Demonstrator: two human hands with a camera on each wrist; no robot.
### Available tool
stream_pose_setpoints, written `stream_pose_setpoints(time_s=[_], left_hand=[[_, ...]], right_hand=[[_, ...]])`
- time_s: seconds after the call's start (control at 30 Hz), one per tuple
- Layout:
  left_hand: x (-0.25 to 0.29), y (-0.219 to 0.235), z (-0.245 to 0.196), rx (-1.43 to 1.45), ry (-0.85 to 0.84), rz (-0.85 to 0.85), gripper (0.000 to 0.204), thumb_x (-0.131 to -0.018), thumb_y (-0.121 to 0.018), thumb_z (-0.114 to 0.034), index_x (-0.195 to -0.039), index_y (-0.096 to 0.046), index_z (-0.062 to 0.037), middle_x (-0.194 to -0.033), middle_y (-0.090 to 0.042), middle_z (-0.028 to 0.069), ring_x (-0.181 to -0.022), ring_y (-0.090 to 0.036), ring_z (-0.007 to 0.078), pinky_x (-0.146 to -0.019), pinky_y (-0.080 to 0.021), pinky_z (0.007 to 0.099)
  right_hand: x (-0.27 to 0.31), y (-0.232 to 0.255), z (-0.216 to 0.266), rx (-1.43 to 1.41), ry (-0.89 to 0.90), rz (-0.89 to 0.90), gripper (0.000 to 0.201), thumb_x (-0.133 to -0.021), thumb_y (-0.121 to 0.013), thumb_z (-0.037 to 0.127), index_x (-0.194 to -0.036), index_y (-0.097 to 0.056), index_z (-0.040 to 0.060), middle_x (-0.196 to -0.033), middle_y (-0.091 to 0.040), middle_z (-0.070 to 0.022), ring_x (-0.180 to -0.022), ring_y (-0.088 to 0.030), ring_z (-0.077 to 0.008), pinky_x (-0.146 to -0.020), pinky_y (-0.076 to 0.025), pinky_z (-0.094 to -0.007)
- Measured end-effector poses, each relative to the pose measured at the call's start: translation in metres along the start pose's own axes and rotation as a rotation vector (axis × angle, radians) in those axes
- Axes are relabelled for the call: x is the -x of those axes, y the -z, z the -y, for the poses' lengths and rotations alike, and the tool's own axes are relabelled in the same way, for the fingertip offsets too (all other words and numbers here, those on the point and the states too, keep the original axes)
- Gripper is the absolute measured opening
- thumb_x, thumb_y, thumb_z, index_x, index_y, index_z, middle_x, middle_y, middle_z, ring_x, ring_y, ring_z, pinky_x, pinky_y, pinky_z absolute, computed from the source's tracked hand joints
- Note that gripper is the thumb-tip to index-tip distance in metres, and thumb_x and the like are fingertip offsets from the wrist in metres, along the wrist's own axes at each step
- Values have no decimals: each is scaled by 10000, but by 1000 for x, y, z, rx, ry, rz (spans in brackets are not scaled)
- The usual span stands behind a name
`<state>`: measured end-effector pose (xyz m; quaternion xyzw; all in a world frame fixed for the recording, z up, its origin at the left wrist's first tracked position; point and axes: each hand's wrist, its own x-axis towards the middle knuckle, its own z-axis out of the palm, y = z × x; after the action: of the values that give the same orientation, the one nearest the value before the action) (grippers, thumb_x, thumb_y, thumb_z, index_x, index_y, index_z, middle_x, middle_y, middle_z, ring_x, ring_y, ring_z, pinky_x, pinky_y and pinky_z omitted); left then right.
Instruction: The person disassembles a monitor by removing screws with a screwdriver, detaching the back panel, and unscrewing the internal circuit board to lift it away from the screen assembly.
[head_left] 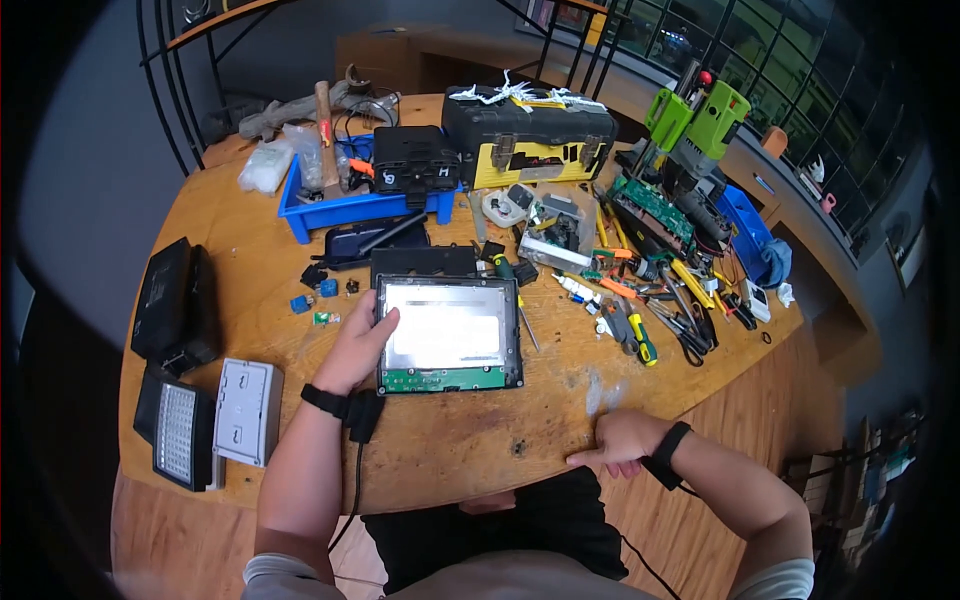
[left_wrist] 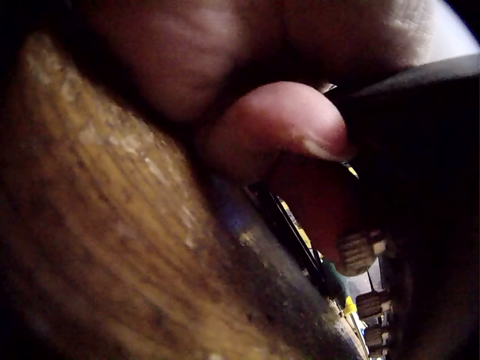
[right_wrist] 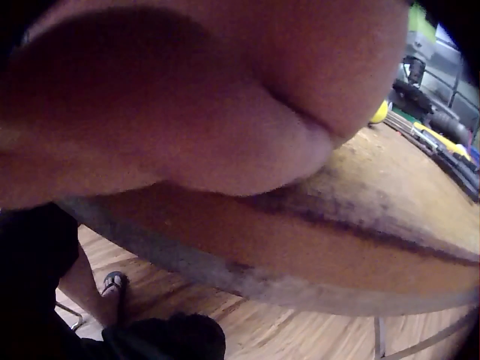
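My left hand grips the left edge of a flat rectangular panel, thumb on top. The panel has a black frame, a shiny metal face and a green circuit board strip along its near side. From the left wrist camera, bent fingers show beneath the panel's dark underside, close over the wood. My right hand rests at the table's front edge with loosely bent fingers and holds nothing. Just behind the panel lies a black plate, partly covered by it.
To the left are a black case, an LED lamp and a grey-white box. A blue bin and a black-yellow toolbox stand behind. Pliers, screwdrivers and other hand tools crowd the right side, near a green drill.
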<state>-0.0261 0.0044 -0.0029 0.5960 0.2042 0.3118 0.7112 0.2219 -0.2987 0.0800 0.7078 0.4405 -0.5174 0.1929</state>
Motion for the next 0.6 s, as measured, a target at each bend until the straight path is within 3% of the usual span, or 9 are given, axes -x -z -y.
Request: stream_pose_setpoints(time_s=[0.47,0.6], left_hand=[[1,-3,-3,-160,35,49,327,-1060,-534,-108,-1350,-480,32,-1271,-630,91,-1135,-587,132,-996,-473,297],[40,-9,-16,-124,155,-68,354,-1060,-551,-145,-1353,-483,41,-1258,-635,93,-1142,-595,158,-1015,-472,313]], right_hand=[[0,-3,-5,-95,35,-33,931,-874,-476,827,-674,-703,-53,-632,-702,-153,-527,-693,-225,-530,-583,-337],[2,-9,-8,-107,70,-91,939,-869,-481,829,-682,-705,-63,-628,-699,-162,-516,-691,-233,-527,-584,-337]])
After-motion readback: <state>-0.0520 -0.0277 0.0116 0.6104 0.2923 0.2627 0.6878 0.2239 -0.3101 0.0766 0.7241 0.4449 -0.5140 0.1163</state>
